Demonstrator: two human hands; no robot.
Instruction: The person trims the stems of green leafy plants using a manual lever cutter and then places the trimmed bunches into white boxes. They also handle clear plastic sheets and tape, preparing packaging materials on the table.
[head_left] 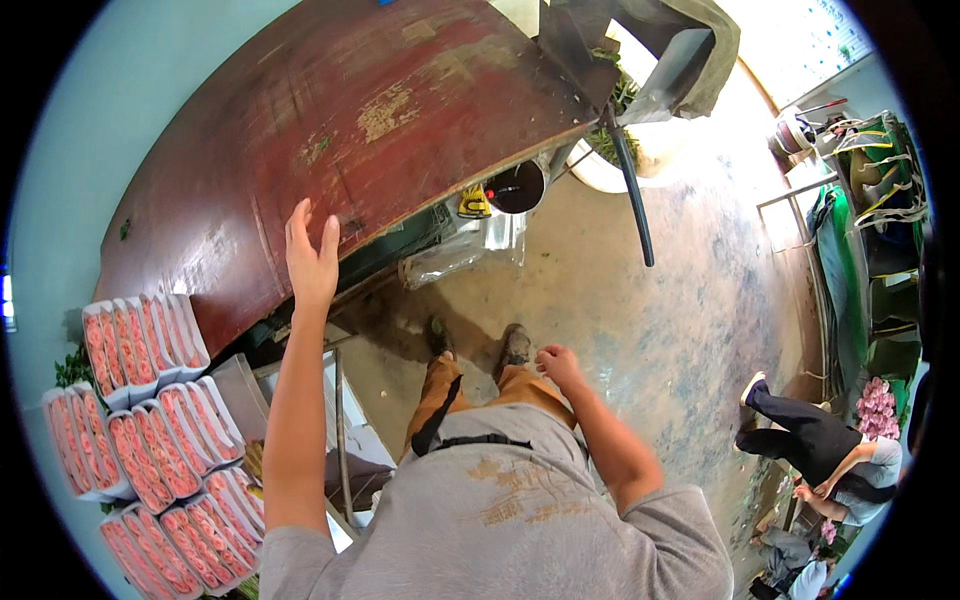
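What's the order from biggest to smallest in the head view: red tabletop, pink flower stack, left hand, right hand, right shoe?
1. Red tabletop
2. Pink flower stack
3. Left hand
4. Right hand and right shoe: they look too alike to rank.

The reddish-brown tabletop (250, 190) has a scuffed, scratched surface with pale worn patches (387, 111). Small green plant scraps (323, 144) lie on it, one beside a worn patch, another near the left edge.
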